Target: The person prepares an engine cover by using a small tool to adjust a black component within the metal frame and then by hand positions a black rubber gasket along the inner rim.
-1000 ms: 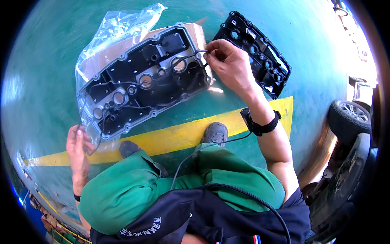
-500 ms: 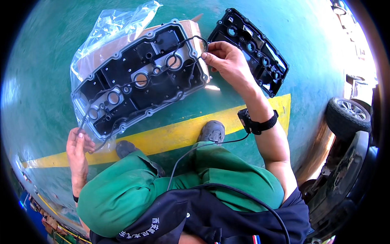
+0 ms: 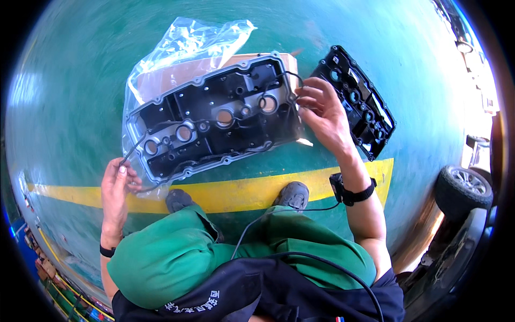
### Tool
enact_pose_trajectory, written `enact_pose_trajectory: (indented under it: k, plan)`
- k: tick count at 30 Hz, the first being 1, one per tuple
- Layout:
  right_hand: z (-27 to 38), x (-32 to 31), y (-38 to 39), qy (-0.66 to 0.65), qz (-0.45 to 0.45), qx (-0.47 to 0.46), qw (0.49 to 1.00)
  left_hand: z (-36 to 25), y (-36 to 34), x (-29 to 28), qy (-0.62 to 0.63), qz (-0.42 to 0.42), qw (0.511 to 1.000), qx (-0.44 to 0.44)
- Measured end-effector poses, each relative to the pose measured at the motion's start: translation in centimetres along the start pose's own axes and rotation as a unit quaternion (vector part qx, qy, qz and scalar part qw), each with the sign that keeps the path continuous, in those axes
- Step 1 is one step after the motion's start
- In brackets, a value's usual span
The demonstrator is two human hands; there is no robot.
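A large valve cover (image 3: 198, 107), grey-rimmed with a black inside and several round holes, lies with its hollow side up in front of me. Across it hangs a thin black rubber gasket (image 3: 132, 151) in a long, loose loop. My left hand (image 3: 119, 185), beside the cover's near left corner, pinches one end of the loop. At the cover's right end, my right hand (image 3: 323, 110) has its thumb and fingers curled round the gasket's other end, the fingers slightly spread. Parts of the gasket are hard to tell from the black cover beneath.
Beneath the cover are a cardboard box (image 3: 155, 86) and a clear plastic bag (image 3: 201, 40). A second, all-black valve cover (image 3: 360, 99) lies on the green floor to the right. A yellow stripe (image 3: 241, 196) crosses near my shoes. A car wheel (image 3: 464, 190) stands far right.
The view has shifted, so the covers appear lower and further right. My right fingers have loosened and spread somewhat at the gasket's end. My left hand keeps its pinch.
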State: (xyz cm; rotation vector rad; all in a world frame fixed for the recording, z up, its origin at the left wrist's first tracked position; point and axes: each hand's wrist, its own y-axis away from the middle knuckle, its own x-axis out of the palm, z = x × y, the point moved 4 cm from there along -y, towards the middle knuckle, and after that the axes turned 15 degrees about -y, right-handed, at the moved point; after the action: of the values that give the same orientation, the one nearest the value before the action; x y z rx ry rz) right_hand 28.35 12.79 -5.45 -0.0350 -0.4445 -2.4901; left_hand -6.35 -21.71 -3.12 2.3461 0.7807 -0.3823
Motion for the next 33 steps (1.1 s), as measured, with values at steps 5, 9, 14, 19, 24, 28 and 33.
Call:
enact_pose_trajectory:
  k: [5,9,14,19,24,28,33]
  plan:
    - [1.9,1.5,0.8,0.151,-0.005,-0.132,0.980,-0.2,0.7,0.5,0.046,0.013,0.998,-0.044]
    - [2.3,4.2,2.1,0.371,-0.053,-0.142,0.916,1.8,0.0,0.3,0.037,0.076,0.996,-0.035]
    - [2.1,5.7,2.5,0.414,-0.038,-0.065,0.907,3.0,0.5,0.4,0.033,0.077,0.996,-0.041]
    - [1.8,5.9,2.5,0.389,-0.029,-0.059,0.919,4.2,0.4,-0.3,0.050,0.092,0.994,-0.026]
    - [0.8,4.2,2.6,0.387,-0.069,-0.107,0.913,3.1,0.4,-0.8,0.065,0.074,0.994,-0.039]
    - [0.7,2.0,2.2,0.268,-0.077,-0.095,0.956,1.8,0.0,-1.3,0.082,0.046,0.996,0.005]
    - [2.1,1.8,2.3,0.093,-0.026,0.044,0.994,-0.7,-0.8,-2.2,0.091,0.022,0.993,0.074]
